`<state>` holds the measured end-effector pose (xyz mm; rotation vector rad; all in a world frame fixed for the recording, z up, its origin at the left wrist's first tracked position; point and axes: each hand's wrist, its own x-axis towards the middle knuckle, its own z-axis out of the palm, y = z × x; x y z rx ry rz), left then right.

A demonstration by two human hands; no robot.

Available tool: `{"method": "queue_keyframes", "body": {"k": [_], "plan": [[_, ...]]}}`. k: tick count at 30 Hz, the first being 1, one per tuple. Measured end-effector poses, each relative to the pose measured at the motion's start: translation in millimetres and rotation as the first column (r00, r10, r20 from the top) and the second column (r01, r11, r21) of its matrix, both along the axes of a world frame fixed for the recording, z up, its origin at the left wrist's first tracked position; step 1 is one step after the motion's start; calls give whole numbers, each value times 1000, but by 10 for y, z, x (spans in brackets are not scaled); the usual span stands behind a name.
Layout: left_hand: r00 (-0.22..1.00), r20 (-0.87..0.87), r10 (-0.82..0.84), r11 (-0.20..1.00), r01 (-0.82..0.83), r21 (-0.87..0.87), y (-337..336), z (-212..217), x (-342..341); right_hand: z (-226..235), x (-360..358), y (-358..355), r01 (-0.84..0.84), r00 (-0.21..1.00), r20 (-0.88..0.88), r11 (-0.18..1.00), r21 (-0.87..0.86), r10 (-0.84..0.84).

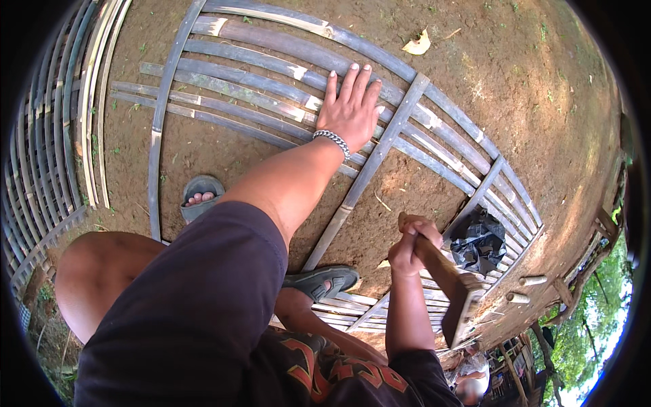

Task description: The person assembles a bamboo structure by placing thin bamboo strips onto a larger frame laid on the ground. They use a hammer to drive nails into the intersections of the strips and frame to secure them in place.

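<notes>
My left hand [348, 112], with a chain bracelet at the wrist, lies flat with fingers spread on the bamboo slats [261, 49] of a lattice panel on the ground. Its fingers rest just left of a crosswise bamboo strip [369, 169]. My right hand [415, 245] is closed round the handle of a wooden-handled tool [444, 271]. The tool's wide, blocky head [462, 313] points toward the lower right; whether it is a hammer or a hatchet I cannot tell. A crumpled black plastic bag [479, 243] lies on the slats beyond my right hand.
My sandalled feet [202, 193] stand within the frame and beside its strips. Another slatted bamboo panel [51, 129] is at the far left. Short bamboo pieces [518, 298] lie on the dirt at right, and a dry leaf [418, 43] lies at the top. A person [472, 380] is at lower right.
</notes>
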<state>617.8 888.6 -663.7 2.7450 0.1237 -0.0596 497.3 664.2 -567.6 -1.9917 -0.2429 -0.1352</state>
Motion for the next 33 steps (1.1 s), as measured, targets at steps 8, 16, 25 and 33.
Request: {"method": "queue_keyframes", "body": {"k": [8,16,25,33], "plan": [[1000,7,8,1000,-8,-5,4,7,5,110,73,-62,54,915,-360,939,-340,-183],[998,57,11,1000,-11,-8,40,-30,57,-24,-21,71,13,867,-448,908,-419,-219],[998,70,-1,999,4,-44,-41,-16,-21,-157,-158,-29,74,812,-489,887,-456,-319],[990,135,30,989,-10,-145,36,-31,-51,-281,-346,-176,-76,822,-513,845,-529,-247]]}}
